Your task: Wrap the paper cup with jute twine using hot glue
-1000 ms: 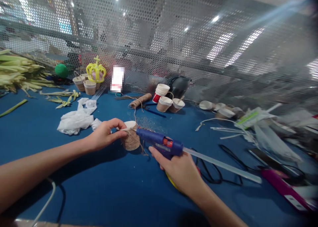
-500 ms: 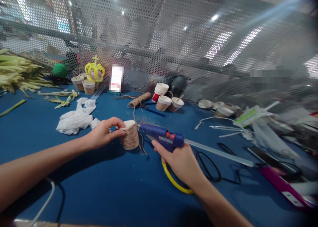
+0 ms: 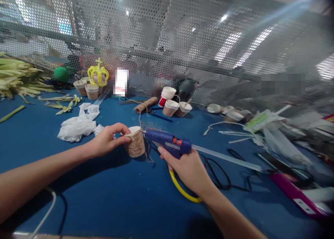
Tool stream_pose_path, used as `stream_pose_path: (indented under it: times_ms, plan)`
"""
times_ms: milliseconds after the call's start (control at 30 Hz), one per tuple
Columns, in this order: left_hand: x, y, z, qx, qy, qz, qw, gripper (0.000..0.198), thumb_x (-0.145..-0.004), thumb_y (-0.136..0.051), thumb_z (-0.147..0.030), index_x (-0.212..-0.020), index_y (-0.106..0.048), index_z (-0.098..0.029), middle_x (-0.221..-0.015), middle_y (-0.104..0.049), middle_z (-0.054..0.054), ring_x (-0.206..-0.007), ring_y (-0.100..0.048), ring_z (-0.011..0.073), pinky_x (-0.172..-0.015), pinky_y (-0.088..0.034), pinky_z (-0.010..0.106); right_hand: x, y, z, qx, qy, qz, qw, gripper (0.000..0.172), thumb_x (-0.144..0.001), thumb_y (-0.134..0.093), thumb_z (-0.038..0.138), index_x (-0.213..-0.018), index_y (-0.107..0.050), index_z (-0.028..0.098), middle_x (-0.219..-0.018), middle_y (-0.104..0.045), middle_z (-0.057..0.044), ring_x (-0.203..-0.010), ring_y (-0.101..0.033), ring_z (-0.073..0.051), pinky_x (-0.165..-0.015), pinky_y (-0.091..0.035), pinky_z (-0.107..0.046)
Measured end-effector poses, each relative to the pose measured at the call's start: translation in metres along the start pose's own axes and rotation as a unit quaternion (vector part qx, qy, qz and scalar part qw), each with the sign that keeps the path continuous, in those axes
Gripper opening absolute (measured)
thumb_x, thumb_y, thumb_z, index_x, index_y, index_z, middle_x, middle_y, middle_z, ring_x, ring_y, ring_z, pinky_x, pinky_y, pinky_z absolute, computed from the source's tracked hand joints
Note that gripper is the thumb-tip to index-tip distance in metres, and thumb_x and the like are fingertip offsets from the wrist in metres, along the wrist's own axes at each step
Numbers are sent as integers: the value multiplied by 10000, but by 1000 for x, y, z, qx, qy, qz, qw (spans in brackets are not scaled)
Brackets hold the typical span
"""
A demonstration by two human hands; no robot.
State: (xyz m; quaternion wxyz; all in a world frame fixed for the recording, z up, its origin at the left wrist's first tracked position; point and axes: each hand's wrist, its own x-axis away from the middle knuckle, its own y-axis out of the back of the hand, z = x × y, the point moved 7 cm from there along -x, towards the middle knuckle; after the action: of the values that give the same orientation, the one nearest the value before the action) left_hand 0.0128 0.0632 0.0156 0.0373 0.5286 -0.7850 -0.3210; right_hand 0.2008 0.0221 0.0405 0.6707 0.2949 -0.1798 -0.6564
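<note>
1. Your left hand [image 3: 111, 140] pinches a tapered cup [image 3: 135, 143] by its pale rim, at centre frame; coarse brown twine [image 3: 136, 149] wraps its wall.
2. Your right hand [image 3: 191, 170], apart from the left, grips a blue plastic glue gun [image 3: 167, 141] beside it; a translucent rod [image 3: 227, 156] juts rearward.
3. Upper centre, a fibrous twine roll [image 3: 146, 104] lies on the blue tabletop [image 3: 117, 200].

Light came from lamps [image 3: 223, 18] above and beyond the glue gun [image 3: 167, 141], glaring white through the perforated screen [image 3: 146, 40]. Left of the glue gun, a forearm [image 3: 57, 166] threw a broad, soft shadow across the dull blue bench [image 3: 109, 204]. The glue gun looked fairly sharp; far to its right, plastic wrapping [image 3: 283, 145] appeared smeared and stretched. Pixelation hid patches beyond it.
</note>
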Motion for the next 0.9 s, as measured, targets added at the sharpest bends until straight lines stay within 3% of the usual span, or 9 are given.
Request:
stream_pose_path:
  times_ms: [500,700,800,900]
  plan:
    - [0,0,-1,-1,7,-8,1000,193,-777,-501,-326,-805,-550,-141,-842,-612,61,-791,-554,163,-740,-434,295,5,-4,4,9,8,20,1000,241,-725,-554,341,-536,-563,192,-394,-537,15,-369,-518,-135,-373,-438,-246]
    - [0,0,0,-4,4,-14,1000,181,-775,-500,-321,-788,-546,-146,-830,-612,50,-779,-552,160,-731,-436,291,1,2,2,-42,10,45,998,292,-754,-534,361,-531,-546,172,-377,-473,36,-385,-477,-107,-459,-437,-246]
    - [0,0,1,-6,6,-18,1000,177,-775,-498,-320,-785,-539,-149,-835,-614,52,-787,-552,163,-739,-431,296,-13,20,-15,-118,-24,-8,993,235,-688,-605,369,-598,-549,159,-461,-516,31,-436,-490,-106,-461,-417,-238]
    - [1,0,1,-8,5,-21,1000,172,-775,-493,-317,-778,-536,-151,-834,-612,53,-791,-551,164,-744,-430,301,-30,41,-43,-124,-73,-78,987,279,-639,-631,412,-672,-592,138,-656,-632,-38,-601,-580,-143,-578,-467,-259]
